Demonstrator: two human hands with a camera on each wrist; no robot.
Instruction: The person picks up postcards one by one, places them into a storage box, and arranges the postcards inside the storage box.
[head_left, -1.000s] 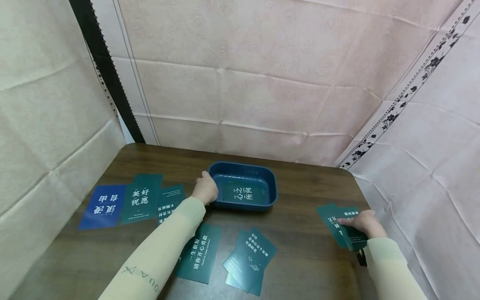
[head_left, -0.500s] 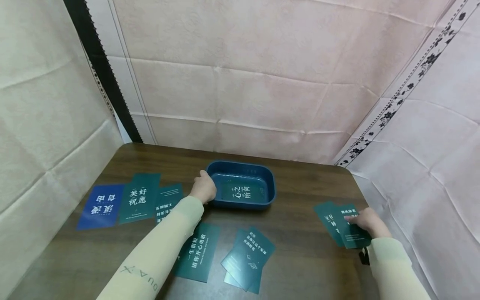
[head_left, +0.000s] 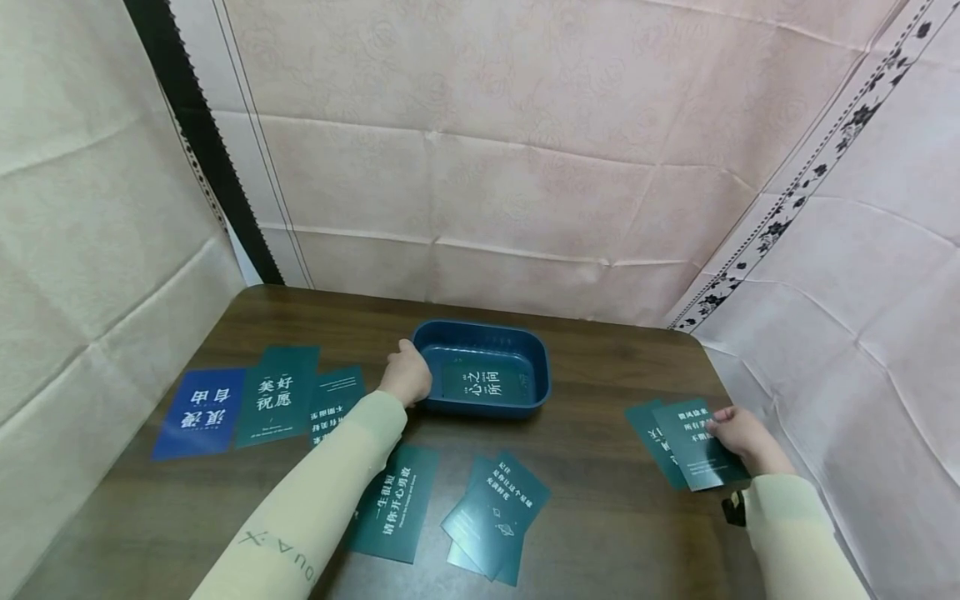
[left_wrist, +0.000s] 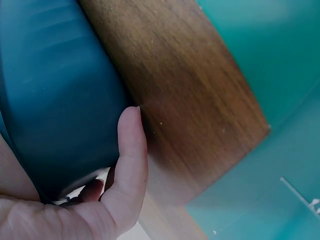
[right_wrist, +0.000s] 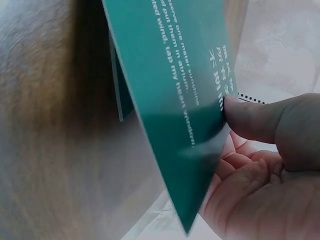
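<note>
Right fingers (right_wrist: 252, 120) pinched a green card (head_left: 693, 454) by its right edge. The tray (head_left: 480, 408) lay well leftward, gripped by left fingers (left_wrist: 131, 145).

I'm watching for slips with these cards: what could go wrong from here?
The green card pinched by the right hand overlaps another card in the head view; if they touch, that one might get dragged along. The left hand grips the blue tray, so a tug could shift it. The left sleeve crosses over a card and might brush it.
</note>
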